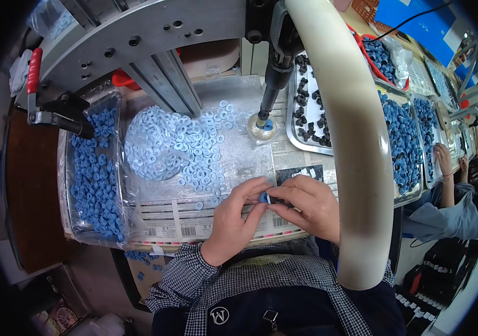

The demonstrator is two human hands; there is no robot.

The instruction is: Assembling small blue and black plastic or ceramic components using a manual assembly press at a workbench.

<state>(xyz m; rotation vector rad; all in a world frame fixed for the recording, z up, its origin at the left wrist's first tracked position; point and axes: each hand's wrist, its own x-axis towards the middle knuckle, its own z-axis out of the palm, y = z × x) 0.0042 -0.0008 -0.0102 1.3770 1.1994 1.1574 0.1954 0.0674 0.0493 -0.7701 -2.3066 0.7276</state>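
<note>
At a crowded assembly surface, a seated worker in a checked shirt brings both hands together just in front of the body, pinching a small blue part with a pale ring against it. The left hand closes its thumb and forefinger on the piece from the left; the right hand meets it from the right, fingertips narrowed onto the same part. The step in hand appears to be mating a ring to a blue piece by finger pressure. The next move would seem to call for a steady, square fit between the two, since both parts are small and easily dropped.

Directly beyond the hands lies a loose heap of pale blue rings spread over clear plastic sheeting. To the person's left a clear tray holds darker blue moulded pieces. Beside the heap a press spindle stands over a small round fixture with a blue piece seated in it. To the right, partly hidden by a thick cream-coloured lever, a metal tray carries black parts, and further metal trays hold heaps of blue pieces. A co-worker's hand rests at the far right.
</note>
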